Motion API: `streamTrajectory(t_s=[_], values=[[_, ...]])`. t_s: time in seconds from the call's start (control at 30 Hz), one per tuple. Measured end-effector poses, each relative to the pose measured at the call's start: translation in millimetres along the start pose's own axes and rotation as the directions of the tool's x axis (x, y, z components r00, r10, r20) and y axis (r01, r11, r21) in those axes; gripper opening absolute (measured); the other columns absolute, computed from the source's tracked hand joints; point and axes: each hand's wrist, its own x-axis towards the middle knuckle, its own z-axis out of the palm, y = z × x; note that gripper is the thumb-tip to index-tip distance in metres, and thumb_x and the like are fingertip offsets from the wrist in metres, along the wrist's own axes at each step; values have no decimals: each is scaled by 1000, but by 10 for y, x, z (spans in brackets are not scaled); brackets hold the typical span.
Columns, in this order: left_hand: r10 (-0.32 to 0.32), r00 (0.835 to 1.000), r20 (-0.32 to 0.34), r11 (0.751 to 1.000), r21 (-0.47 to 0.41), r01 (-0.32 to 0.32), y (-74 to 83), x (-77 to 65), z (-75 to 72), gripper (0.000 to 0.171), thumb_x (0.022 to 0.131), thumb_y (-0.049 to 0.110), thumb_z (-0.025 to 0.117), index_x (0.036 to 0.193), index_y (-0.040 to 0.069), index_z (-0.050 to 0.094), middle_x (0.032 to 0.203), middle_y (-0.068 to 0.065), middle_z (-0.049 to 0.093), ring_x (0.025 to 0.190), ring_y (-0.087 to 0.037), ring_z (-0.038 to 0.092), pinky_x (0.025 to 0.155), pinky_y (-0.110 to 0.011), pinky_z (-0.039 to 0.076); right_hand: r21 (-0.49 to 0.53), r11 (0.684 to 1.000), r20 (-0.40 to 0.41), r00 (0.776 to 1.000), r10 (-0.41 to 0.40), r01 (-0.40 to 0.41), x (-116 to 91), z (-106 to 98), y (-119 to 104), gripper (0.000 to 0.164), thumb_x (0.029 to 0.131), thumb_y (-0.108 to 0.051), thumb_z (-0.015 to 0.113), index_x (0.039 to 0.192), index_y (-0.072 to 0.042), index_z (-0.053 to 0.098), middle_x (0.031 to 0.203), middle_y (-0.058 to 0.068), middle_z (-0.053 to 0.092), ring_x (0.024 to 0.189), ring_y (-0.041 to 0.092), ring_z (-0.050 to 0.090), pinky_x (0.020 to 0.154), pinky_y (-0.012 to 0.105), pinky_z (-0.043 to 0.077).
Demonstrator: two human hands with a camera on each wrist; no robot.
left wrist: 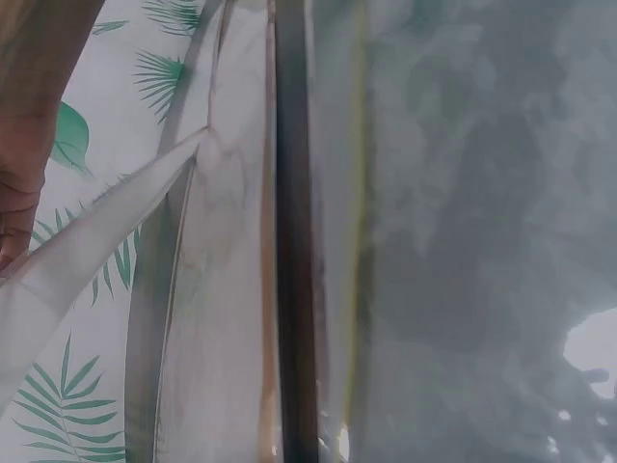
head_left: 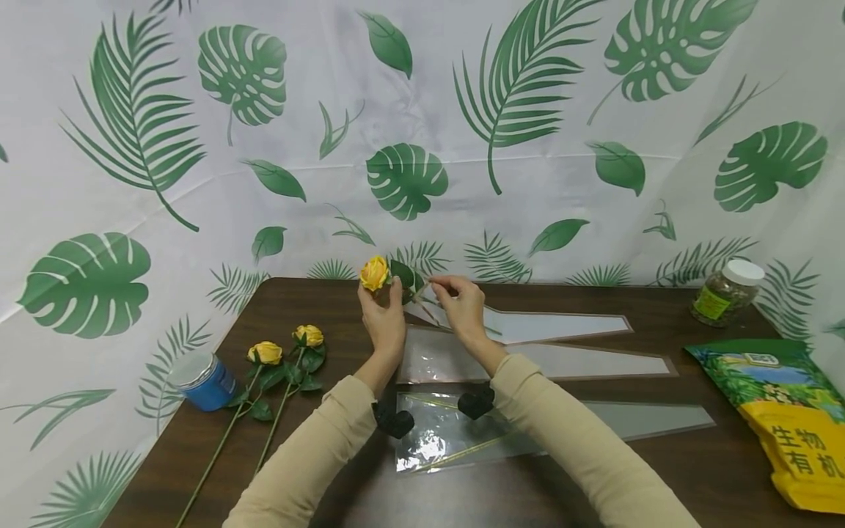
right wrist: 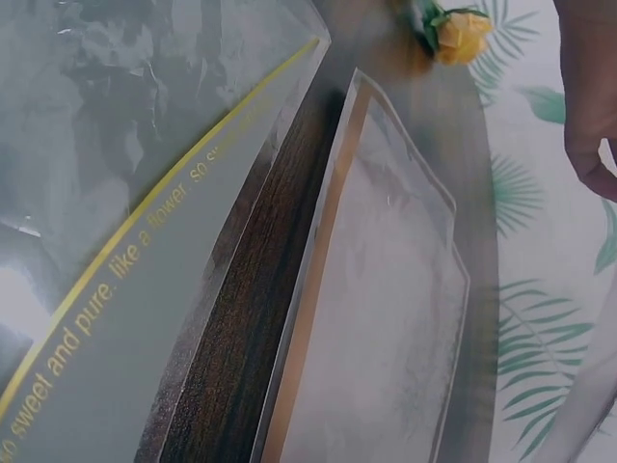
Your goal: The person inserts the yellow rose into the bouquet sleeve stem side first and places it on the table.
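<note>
At the back of the table my left hand (head_left: 384,317) holds a yellow rose (head_left: 375,273) just below its bloom, which points up and left. Its green leaves (head_left: 405,276) show between my hands, and part of the stem is hidden. My right hand (head_left: 461,306) pinches the raised edge of the farthest flower sleeve (head_left: 568,325), a white tapered one. A lifted strip of this sleeve (left wrist: 72,256) slants to a hand in the left wrist view. Nearer me lie a second white sleeve (head_left: 594,361) and a clear sleeve with yellow lettering (right wrist: 154,198).
Two yellow roses (head_left: 265,353) with long stems lie on the left, beside a blue can (head_left: 210,385). On the right stand a lidded jar (head_left: 726,293) and a yellow-green bag (head_left: 785,418). A leaf-print cloth (head_left: 422,110) hangs behind the dark table (head_left: 310,297).
</note>
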Motion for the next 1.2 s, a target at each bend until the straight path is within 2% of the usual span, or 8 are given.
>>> streamTrajectory(t_s=[0.1,0.23,0.47,0.6,0.77,0.9,1.0,1.2], values=[[32,999,7,999,-32,-32,-1,-26,-35,54,96,37,51,141,11,37,137,-12,50,129,-24,44,108,-40,33,-6,1000,2,1000,4,-4,1,-2,2,8,84,-4,68,89,-1,74,84,13,71,66,24,65,57,14,45],[63,997,-38,997,-37,-64,27,-34,-61,48,98,42,44,134,10,49,126,-12,58,115,-20,53,98,-34,42,-16,1000,10,1000,9,-9,-4,-4,3,8,85,-5,68,90,-2,74,84,13,71,67,24,65,57,15,46],[-56,998,2,996,-63,57,55,46,-92,37,98,31,51,123,5,57,106,-16,63,90,-23,61,77,-27,50,-12,1000,14,1000,7,-7,-9,-7,-1,9,85,-5,68,91,-2,74,84,13,70,68,24,65,57,14,46],[-64,997,45,994,-89,67,45,71,-121,35,97,26,54,125,5,54,107,-19,66,82,-19,66,69,-16,48,-11,1000,16,1000,-3,3,4,-4,-2,8,85,-5,68,90,-2,74,83,13,70,69,24,65,59,14,45],[-85,991,105,991,-91,94,47,64,-160,36,95,23,57,128,10,49,104,-20,68,72,-13,69,69,-17,49,-17,1000,11,1000,-7,7,9,9,-3,8,84,-6,69,89,-2,74,82,12,70,70,23,64,61,15,45],[-102,987,126,988,-102,115,48,66,-160,32,94,19,59,122,5,53,104,-21,67,73,-13,69,72,-20,54,-20,1000,13,1000,-18,19,4,10,1,8,84,-6,69,89,-2,74,83,12,70,71,22,64,62,17,46],[-95,987,129,993,-62,103,39,73,-154,31,92,16,62,118,1,57,105,-21,66,79,-21,69,71,-21,55,-26,999,11,999,-35,35,8,4,-3,8,84,-5,69,89,-2,74,83,12,71,72,22,64,63,20,48],[-68,990,124,983,176,46,24,80,-159,29,87,18,68,111,3,64,102,-14,69,86,-26,69,63,-17,50,-27,998,6,998,-60,60,12,1,-16,7,84,-5,69,88,-2,74,84,12,71,74,23,65,67,27,52]])
